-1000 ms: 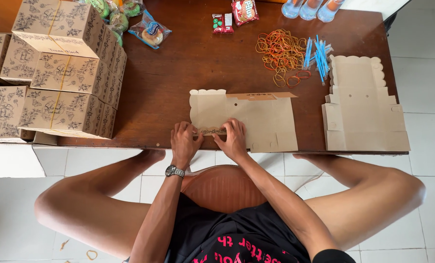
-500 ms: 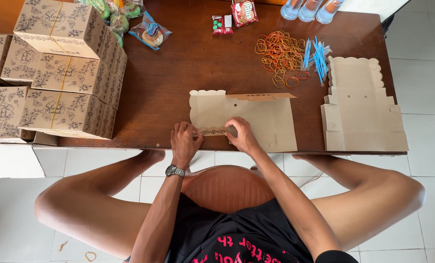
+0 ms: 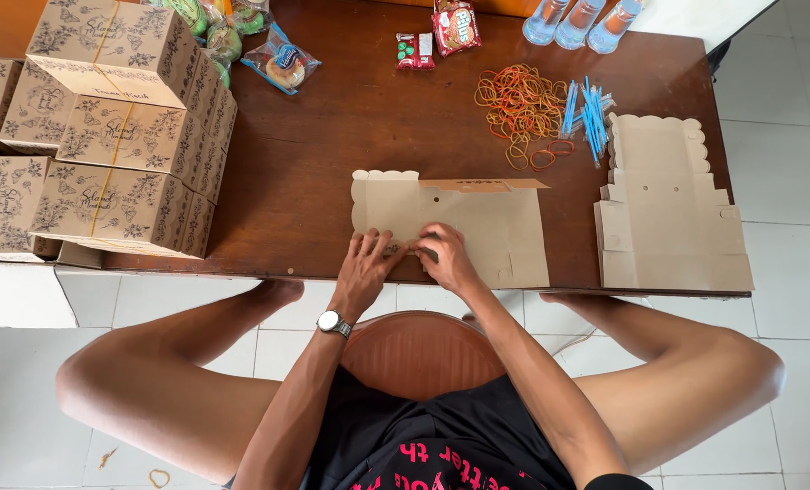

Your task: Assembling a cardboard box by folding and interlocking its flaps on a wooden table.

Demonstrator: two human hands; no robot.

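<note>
The person wears a black shirt (image 3: pixel 441 445) with pink lettering across the front. A silver wristwatch (image 3: pixel 333 322) with a round pale face sits on the left wrist. Both arms and legs are bare.

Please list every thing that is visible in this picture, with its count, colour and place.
flat brown cardboard box blank: one, tan, near table edge, under both hands
stack of unfolded cardboard blanks: one stack, tan, right side of table
assembled printed cardboard boxes: several, count unclear, tan with dark floral print, stacked at left
pile of rubber bands: many, orange and yellow, upper middle right
bundle of thin blue sticks: one bundle, blue, beside the bands
wrapped snack packets: several, red, green and clear, far edge
clear plastic bottles: three, far edge
dark wooden table: one, brown
left hand: wristwatch, pressing the blank
right hand: pressing the blank
</note>
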